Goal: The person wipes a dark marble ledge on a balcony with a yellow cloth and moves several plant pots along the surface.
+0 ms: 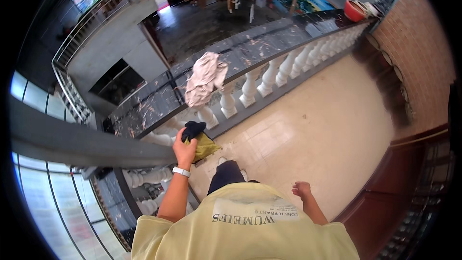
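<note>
My left hand (185,148), with a pale band on its wrist, grips a dark navy cloth (194,130). Just beyond and below that cloth is a yellow-green fabric or sack (205,147); whether my fingers touch it too, I cannot tell. A crumpled pale pink cloth (205,78) lies over the dark marble-patterned top of the balustrade (249,52) and hangs down its near side, ahead of my left hand. My right hand (301,189) is at my right side above the tiled floor, fingers apart and holding nothing.
White balusters (249,90) run below the balustrade top. A red basin (354,11) stands at its far right end. A grey post (94,141) crosses the left side. Dark round objects line the brick-patterned wall (418,43). A brown door (389,187) is at lower right.
</note>
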